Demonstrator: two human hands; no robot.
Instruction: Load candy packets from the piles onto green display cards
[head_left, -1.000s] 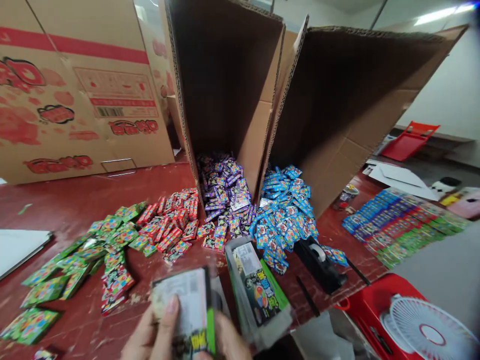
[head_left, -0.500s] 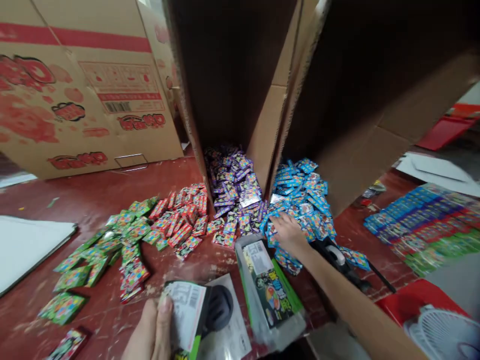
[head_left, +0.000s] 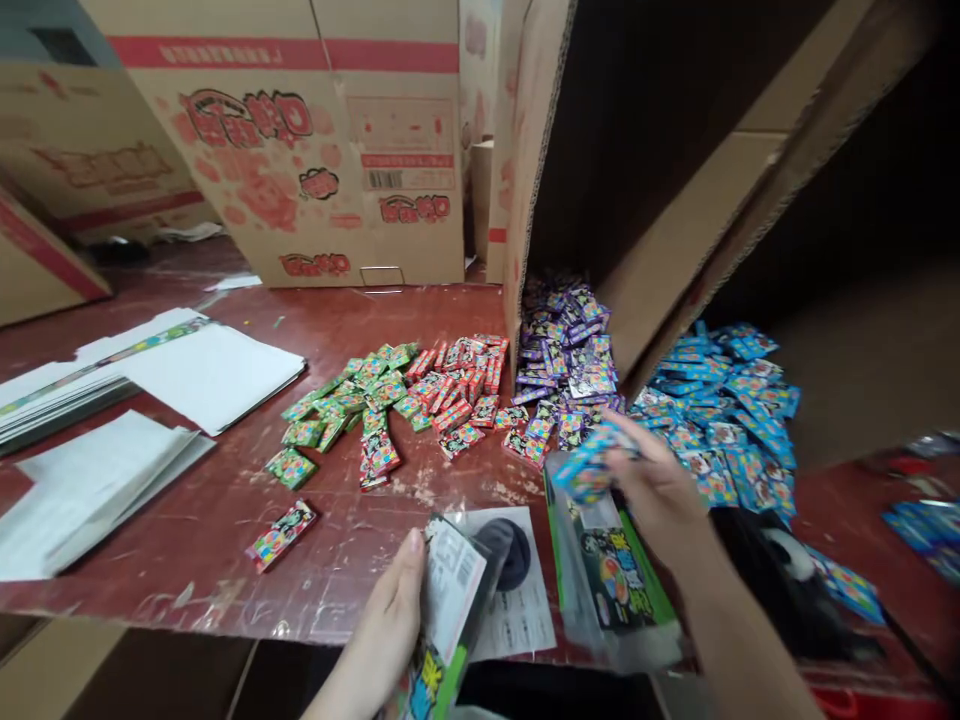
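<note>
My left hand [head_left: 386,620] is closed around a flat black-and-green candy package [head_left: 450,590] with a white label, tilted near the table's front edge. Between the fingers of my right hand [head_left: 660,490] is a small blue candy packet [head_left: 589,462]; whether more than one is there, I cannot tell. Below it lies a second package, a clear-walled black-and-green candy box [head_left: 619,580], partly hidden by my right hand and the packet. To the right, blue packets [head_left: 739,420] are heaped at the mouth of a carton. Purple packets [head_left: 566,340] spill out of the carton beside it.
Red packets [head_left: 461,385] and green packets [head_left: 352,395] lie in loose piles left of the cartons. White card sheets [head_left: 217,375] are stacked at the left. A large printed carton [head_left: 390,140] stands behind. A black object [head_left: 787,590] lies at the right.
My right hand has lifted from the blue heap and moved over the clear-walled box with a blue packet. My left hand still holds its package. The view has turned left.
</note>
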